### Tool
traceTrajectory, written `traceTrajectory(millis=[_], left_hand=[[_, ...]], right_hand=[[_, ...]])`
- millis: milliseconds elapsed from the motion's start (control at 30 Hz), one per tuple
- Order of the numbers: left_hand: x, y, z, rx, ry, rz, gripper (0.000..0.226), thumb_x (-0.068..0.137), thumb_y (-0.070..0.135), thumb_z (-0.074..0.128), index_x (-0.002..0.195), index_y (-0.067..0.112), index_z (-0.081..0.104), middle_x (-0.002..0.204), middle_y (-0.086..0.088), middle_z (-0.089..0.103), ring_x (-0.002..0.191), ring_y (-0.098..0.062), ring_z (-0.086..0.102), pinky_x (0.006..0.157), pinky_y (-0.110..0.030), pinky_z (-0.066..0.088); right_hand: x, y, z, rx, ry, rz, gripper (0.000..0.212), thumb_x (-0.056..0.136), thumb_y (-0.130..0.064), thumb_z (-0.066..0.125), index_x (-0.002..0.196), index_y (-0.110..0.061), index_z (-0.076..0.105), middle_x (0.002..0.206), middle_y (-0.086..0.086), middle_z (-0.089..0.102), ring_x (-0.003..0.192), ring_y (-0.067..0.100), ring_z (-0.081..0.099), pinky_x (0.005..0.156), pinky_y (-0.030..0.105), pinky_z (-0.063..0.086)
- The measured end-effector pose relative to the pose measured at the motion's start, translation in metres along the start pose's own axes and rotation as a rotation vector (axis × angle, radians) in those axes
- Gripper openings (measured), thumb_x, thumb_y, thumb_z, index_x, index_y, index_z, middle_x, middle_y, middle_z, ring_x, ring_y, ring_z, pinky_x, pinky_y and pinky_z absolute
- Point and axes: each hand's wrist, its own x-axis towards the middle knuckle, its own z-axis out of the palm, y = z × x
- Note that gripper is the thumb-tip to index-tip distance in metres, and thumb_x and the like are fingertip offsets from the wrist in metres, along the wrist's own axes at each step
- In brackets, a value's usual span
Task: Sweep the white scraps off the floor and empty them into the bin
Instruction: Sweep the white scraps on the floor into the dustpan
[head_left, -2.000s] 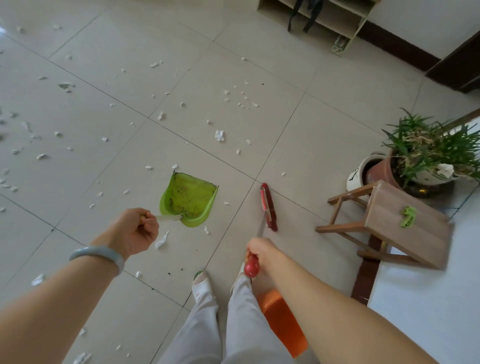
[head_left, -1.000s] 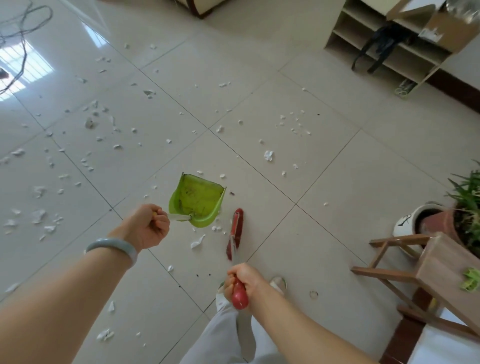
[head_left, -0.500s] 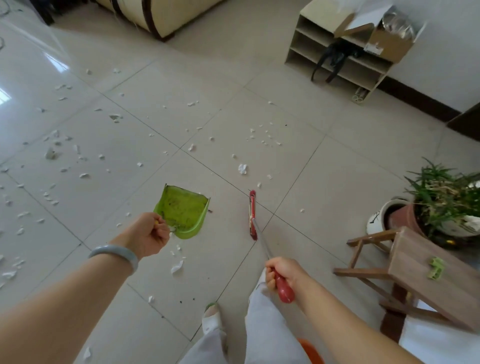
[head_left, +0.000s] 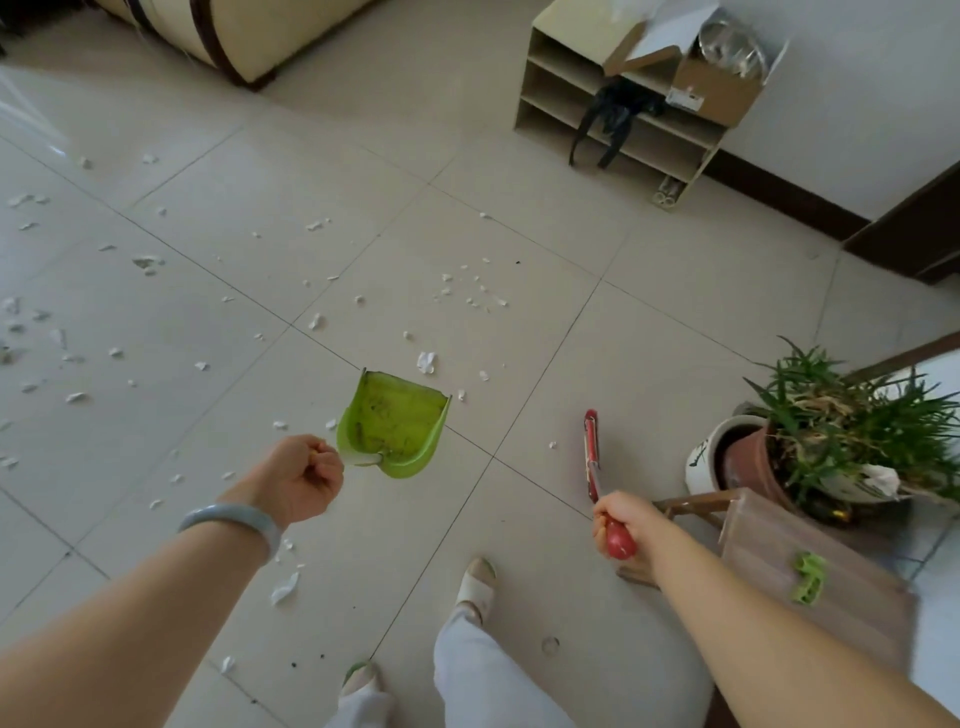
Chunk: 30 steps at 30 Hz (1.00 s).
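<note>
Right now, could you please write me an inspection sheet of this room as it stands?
Surface: pale tiled floor, glossy.
Job's things: white scraps scattered mostly ahead and to the left; green dustpan with no scraps visible inside; red broom to its right; bin not in view.
Clutter: wooden stool with a green clip on it, potted plant beside it.
Hands: left hand grips the dustpan's handle; right hand grips the broom's handle.
Cables: nothing seen.
Surroundings: shelf unit and cardboard box by the wall; sofa at top left.
</note>
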Motion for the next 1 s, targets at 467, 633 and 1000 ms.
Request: traceTrajectory(millis=[467, 633, 1000], left_hand=[[-0.011, 0.021, 0.063, -0.021, -0.046, 0.042, 0.030, 0.094, 0.011, 0.027, 0.064, 0.016, 0.033, 0.037, 0.004, 0.034, 0.024, -0.005, 0.031, 0.027, -0.010, 0.026], [-0.019, 0.032, 0.050, 0.002, -0.019, 0.098, 0.031, 0.095, 0.012, 0.028, 0.066, 0.016, 0.034, 0.037, 0.005, 0.035, 0.025, -0.004, 0.031, 0.027, -0.010, 0.027], [-0.013, 0.083, 0.031, -0.029, -0.016, 0.127, 0.031, 0.095, 0.010, 0.026, 0.066, 0.016, 0.033, 0.037, 0.004, 0.036, 0.024, -0.005, 0.031, 0.027, -0.010, 0.027]], right_hand=[[-0.041, 0.011, 0.119, -0.216, -0.231, -0.004, 0.029, 0.083, 0.010, 0.032, 0.062, -0.002, 0.049, 0.039, 0.005, 0.043, 0.030, 0.015, 0.039, 0.043, 0.024, 0.035], [-0.063, 0.015, 0.155, -0.315, -0.377, 0.011, 0.027, 0.082, 0.006, 0.037, 0.060, -0.003, 0.049, 0.033, 0.003, 0.042, 0.027, 0.012, 0.040, 0.036, 0.015, 0.034], [-0.062, -0.049, 0.074, -0.180, -0.363, -0.068, 0.025, 0.092, 0.008, 0.039, 0.079, -0.013, 0.043, 0.051, 0.005, 0.040, 0.030, 0.009, 0.036, 0.032, 0.012, 0.030]])
